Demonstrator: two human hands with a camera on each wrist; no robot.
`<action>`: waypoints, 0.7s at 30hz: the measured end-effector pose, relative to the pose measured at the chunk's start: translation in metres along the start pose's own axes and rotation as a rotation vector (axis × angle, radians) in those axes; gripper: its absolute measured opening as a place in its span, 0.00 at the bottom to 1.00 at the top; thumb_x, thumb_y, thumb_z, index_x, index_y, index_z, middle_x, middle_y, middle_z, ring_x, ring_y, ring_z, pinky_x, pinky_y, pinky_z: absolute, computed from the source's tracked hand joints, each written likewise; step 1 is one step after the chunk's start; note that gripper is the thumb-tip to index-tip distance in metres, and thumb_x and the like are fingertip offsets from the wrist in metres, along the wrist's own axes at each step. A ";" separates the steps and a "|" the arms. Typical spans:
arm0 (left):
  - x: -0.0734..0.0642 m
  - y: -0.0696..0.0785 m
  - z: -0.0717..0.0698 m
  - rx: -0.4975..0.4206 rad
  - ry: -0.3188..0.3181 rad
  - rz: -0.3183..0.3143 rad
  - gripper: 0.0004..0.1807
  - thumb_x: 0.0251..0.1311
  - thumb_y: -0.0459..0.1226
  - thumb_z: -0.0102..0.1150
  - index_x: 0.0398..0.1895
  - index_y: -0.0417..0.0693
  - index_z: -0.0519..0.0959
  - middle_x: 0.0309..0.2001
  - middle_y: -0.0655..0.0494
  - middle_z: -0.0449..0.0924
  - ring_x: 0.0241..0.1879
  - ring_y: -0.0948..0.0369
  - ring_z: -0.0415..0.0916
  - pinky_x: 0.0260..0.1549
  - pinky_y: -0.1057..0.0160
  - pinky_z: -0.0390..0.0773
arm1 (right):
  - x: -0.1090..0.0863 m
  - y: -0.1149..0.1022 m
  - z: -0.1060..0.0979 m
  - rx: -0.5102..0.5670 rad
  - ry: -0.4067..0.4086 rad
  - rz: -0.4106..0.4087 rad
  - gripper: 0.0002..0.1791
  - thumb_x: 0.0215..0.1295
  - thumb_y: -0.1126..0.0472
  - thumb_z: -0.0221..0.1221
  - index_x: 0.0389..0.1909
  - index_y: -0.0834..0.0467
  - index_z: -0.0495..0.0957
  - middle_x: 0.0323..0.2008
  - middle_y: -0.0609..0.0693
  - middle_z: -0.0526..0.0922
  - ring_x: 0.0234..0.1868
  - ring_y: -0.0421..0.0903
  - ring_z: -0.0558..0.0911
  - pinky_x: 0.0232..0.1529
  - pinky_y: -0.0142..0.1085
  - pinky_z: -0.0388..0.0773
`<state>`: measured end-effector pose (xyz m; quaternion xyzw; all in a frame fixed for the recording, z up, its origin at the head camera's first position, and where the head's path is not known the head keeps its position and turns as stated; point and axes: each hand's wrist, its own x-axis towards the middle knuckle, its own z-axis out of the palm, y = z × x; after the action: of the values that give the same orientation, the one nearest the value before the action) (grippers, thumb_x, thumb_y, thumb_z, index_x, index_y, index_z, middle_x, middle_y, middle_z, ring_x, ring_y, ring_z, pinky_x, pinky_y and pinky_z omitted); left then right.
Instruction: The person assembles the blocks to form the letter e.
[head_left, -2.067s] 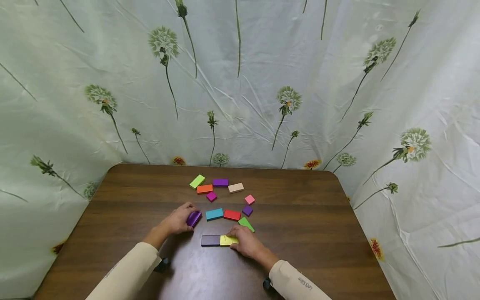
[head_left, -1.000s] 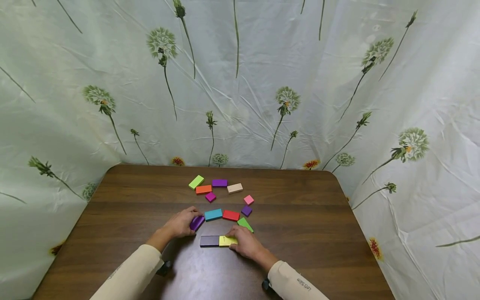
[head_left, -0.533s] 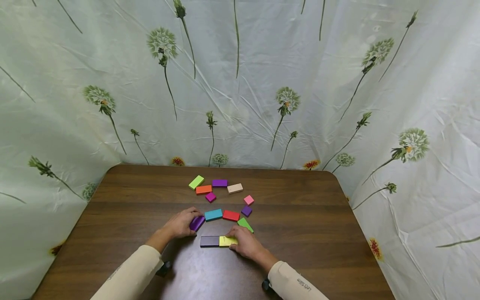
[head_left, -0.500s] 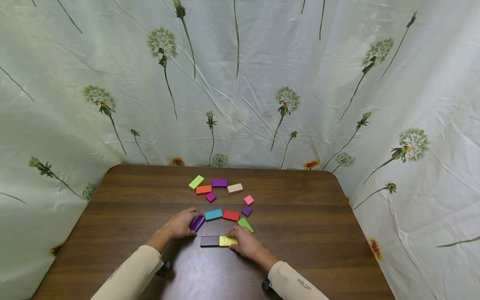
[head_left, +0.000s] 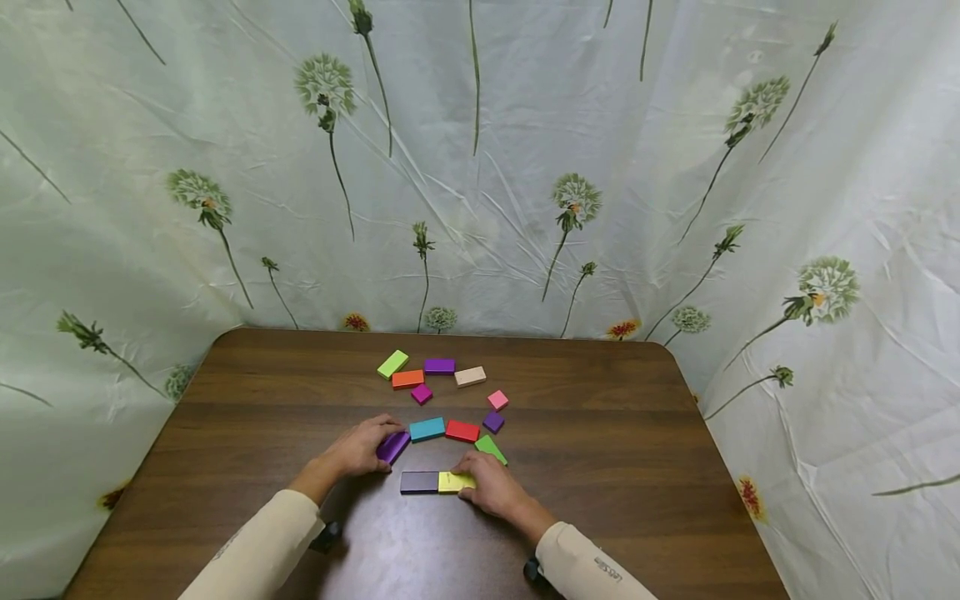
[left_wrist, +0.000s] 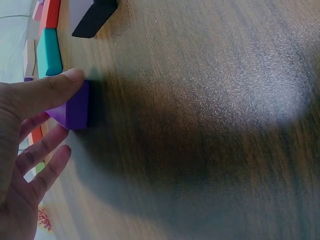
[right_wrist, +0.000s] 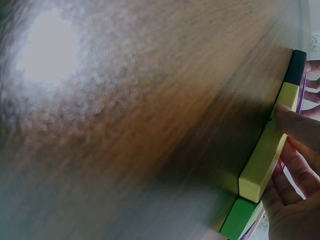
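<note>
My left hand pinches a purple block between thumb and fingers; it lies slanted, its far corner right at the left end of a teal block. In the left wrist view the thumb lies along the near side of that purple block. My right hand grips a yellow block, thumb on its near side in the right wrist view, its right end covered by the hand in the head view. A dark grey block sits end to end with the yellow one.
A red block continues from the teal one, followed by a slanted green block. Close by are a small violet block and a pink one. Farther back lie several more blocks, among them an orange one and a beige one.
Since the oldest frame, my left hand has slid the purple block right and slightly nearer, up to the teal block. In the last second both hands have stayed nearly still.
</note>
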<state>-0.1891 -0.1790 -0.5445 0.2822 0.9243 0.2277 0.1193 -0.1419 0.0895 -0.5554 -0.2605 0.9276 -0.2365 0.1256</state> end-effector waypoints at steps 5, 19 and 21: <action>-0.001 0.000 0.000 0.001 0.003 0.013 0.31 0.42 0.34 0.74 0.54 0.38 0.76 0.53 0.45 0.73 0.47 0.50 0.73 0.44 0.50 0.76 | 0.000 -0.001 0.000 0.006 -0.003 0.008 0.19 0.55 0.61 0.69 0.49 0.59 0.83 0.41 0.45 0.81 0.45 0.41 0.78 0.49 0.34 0.75; 0.001 -0.002 0.002 -0.006 0.023 0.040 0.31 0.40 0.33 0.75 0.53 0.37 0.77 0.52 0.45 0.74 0.48 0.49 0.74 0.45 0.50 0.76 | 0.001 0.002 0.002 -0.001 0.019 -0.028 0.18 0.55 0.62 0.69 0.47 0.60 0.84 0.39 0.46 0.81 0.44 0.40 0.78 0.46 0.32 0.75; 0.001 -0.002 0.002 -0.006 0.021 0.037 0.31 0.40 0.33 0.75 0.53 0.38 0.77 0.52 0.45 0.74 0.48 0.49 0.74 0.45 0.50 0.75 | 0.001 0.002 0.002 0.002 0.017 -0.025 0.18 0.55 0.61 0.69 0.47 0.60 0.84 0.39 0.46 0.81 0.44 0.40 0.78 0.46 0.32 0.75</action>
<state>-0.1899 -0.1797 -0.5469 0.2962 0.9195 0.2356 0.1061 -0.1425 0.0898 -0.5578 -0.2698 0.9251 -0.2413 0.1150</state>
